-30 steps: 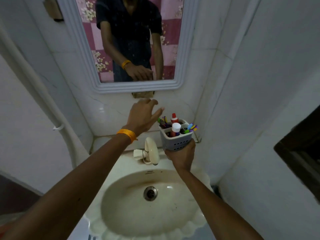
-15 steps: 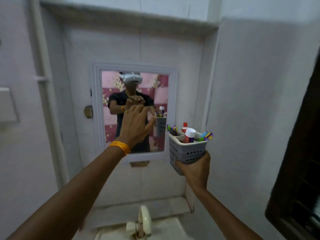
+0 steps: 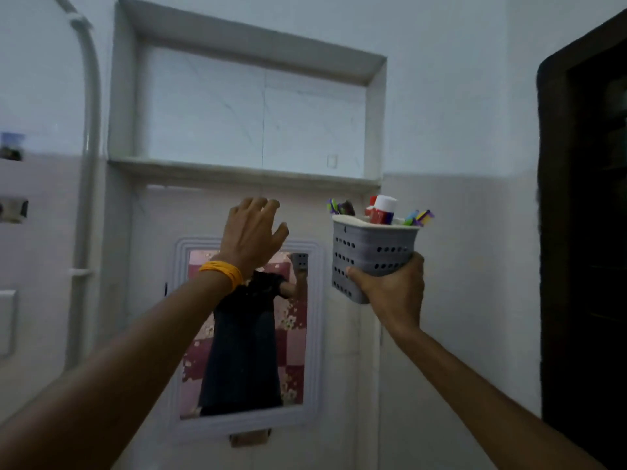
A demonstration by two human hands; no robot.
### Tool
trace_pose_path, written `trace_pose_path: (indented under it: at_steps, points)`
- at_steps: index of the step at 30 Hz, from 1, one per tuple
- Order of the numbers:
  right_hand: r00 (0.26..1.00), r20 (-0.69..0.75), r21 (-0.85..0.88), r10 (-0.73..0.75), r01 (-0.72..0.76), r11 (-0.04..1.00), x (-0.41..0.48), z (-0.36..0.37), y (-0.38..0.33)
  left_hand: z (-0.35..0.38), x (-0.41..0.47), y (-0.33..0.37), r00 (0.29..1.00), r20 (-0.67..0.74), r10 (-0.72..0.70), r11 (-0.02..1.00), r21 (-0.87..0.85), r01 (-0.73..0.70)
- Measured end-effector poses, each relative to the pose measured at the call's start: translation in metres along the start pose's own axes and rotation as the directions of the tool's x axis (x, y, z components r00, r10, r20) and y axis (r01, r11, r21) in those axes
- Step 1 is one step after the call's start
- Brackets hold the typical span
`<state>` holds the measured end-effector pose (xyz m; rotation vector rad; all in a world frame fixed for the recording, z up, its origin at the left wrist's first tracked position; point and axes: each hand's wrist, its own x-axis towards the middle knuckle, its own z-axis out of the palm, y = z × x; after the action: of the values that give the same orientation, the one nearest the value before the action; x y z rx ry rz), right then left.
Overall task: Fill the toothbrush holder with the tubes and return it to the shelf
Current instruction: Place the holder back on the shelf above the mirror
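Observation:
My right hand (image 3: 390, 286) grips the bottom of a grey perforated toothbrush holder (image 3: 369, 249) and holds it up, upright, just below the right end of the wall shelf (image 3: 237, 169). Red-and-white tubes (image 3: 381, 210) and colourful toothbrushes (image 3: 419, 217) stick out of its top. My left hand (image 3: 252, 235), with an orange band at the wrist, is raised empty in front of the wall under the shelf, fingers loosely apart. The shelf is the sill of a recessed niche and looks bare.
A white-framed mirror (image 3: 314, 334) hangs below the shelf and reflects a person in a dark shirt. A grey pipe (image 3: 86, 164) runs up the wall at left. A dark wooden door frame (image 3: 576, 232) stands at the right edge.
The view has tilted up from the sink to the shelf niche. Both hands have risen; the holder now sits just under the shelf's right end. The left hand stays empty.

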<state>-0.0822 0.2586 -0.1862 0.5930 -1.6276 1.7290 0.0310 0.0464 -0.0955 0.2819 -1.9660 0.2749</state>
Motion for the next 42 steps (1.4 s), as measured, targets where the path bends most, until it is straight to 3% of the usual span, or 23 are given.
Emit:
trace_pose_path:
  at_steps: [14,21,25,33,42]
  points:
    - [0.991,-0.08,-0.038,-0.106,0.103,0.994,0.123,0.049,-0.096,-0.009,0.104,-0.029,0.999,0.037,-0.019,0.995,0.096,0.015]
    - [0.992,-0.095,-0.087,-0.085,0.077,0.993,0.175,0.082,-0.131,0.015,0.136,-0.051,0.978,0.207,-0.027,0.976,0.216,-0.018]
    - [0.994,-0.099,-0.085,-0.055,0.047,0.995,0.199,0.109,-0.137,0.027,0.154,-0.059,0.958,0.285,-0.039,0.968,0.25,-0.035]
    - [0.996,-0.094,-0.217,-0.007,-0.014,0.976,0.218,0.15,-0.106,0.043,0.171,-0.067,0.955,0.291,-0.059,0.969,0.246,-0.015]
    - [0.998,-0.038,-0.252,0.042,-0.05,0.966,0.237,0.163,-0.092,0.049,0.175,-0.07,0.96,0.276,-0.036,0.967,0.252,-0.036]
